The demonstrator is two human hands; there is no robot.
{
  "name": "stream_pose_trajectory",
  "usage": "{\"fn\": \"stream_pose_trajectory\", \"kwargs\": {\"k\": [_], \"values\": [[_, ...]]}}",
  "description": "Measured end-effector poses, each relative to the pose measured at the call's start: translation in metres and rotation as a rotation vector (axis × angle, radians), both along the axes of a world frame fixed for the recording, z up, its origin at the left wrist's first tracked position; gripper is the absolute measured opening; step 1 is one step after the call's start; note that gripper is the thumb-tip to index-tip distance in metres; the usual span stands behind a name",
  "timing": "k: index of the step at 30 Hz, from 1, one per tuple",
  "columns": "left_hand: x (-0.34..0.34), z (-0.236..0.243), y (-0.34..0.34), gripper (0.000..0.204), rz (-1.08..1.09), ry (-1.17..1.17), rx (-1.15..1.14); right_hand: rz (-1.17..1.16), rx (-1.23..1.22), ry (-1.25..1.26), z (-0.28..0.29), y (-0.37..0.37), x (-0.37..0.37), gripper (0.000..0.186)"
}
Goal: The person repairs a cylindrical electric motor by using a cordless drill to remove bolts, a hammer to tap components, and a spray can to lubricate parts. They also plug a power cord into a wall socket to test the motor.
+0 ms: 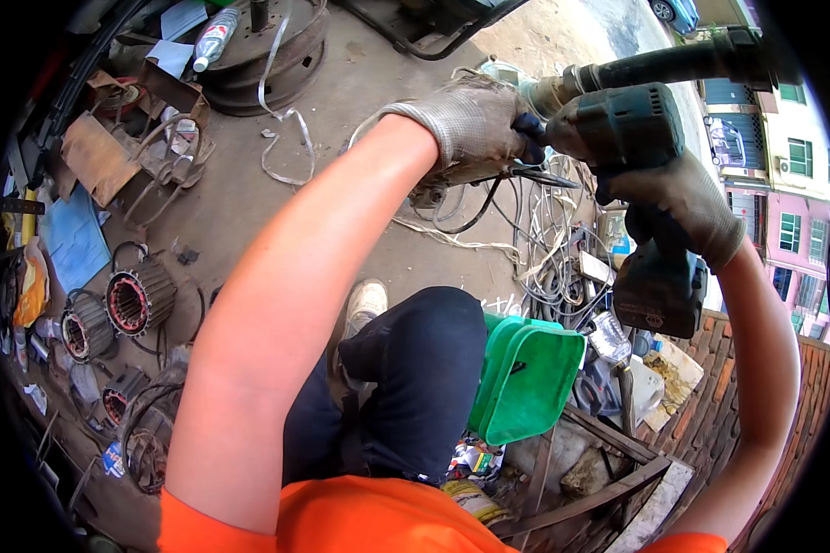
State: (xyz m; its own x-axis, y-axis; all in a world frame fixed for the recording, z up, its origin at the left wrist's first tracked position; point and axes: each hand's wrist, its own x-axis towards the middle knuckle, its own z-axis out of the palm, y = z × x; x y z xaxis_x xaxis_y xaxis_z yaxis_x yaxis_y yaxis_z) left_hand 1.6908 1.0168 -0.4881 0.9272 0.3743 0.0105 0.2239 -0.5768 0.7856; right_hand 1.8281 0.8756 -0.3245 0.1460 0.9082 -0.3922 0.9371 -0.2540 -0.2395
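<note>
My right hand (pixel 696 205), in a grey work glove, grips the handle of a dark green cordless impact driver (pixel 622 127). The driver's block battery hangs below, and its nose points left. My left hand (pixel 475 120), gloved too, is closed at that nose, with dark fingertips curled in. What its fingers hold is hidden. Under and behind the left hand sits a machine (pixel 443 189), mostly covered by the glove. Just above the driver, a dark pipe (pixel 669 72) runs off to the right from a dull metal fitting (pixel 549 95).
Tangled cables (pixel 549 249) lie beyond my knee. A green plastic basket (pixel 535 382) stands right of my leg. Motor stators (pixel 140 295), a rusty metal box (pixel 101 157) and a wheel rim (pixel 272 78) with a plastic bottle (pixel 215 40) are on the left. A brick surface (pixel 756 415) borders the lower right.
</note>
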Motion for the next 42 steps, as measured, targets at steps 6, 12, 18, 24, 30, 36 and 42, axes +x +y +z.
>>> {"fn": "stream_pose_trajectory", "kwargs": {"k": [6,12,18,24,30,36,42], "values": [[0.014,-0.022,0.001,0.032,0.005,-0.057,0.055,0.100,-0.010,-0.042,0.000,-0.002,0.001,0.019],[0.009,-0.017,0.002,0.031,-0.027,-0.028,0.007,0.035,-0.022,-0.006,-0.001,0.001,-0.004,0.018],[0.007,-0.014,-0.001,0.030,-0.008,-0.028,-0.004,0.250,0.023,-0.008,-0.006,-0.005,0.013,0.018],[0.005,-0.014,0.000,0.030,-0.041,-0.063,-0.062,0.357,0.023,-0.055,-0.008,-0.003,0.018,0.020],[0.006,-0.013,-0.001,0.030,-0.039,-0.013,-0.092,0.262,-0.015,-0.054,-0.006,-0.003,0.010,0.021],[0.008,-0.021,0.000,0.030,-0.021,-0.052,-0.027,0.327,0.002,-0.046,-0.007,-0.004,0.014,0.022],[0.009,-0.019,-0.001,0.031,-0.032,-0.008,-0.010,0.540,0.103,-0.107,-0.012,-0.005,0.026,0.023]]}}
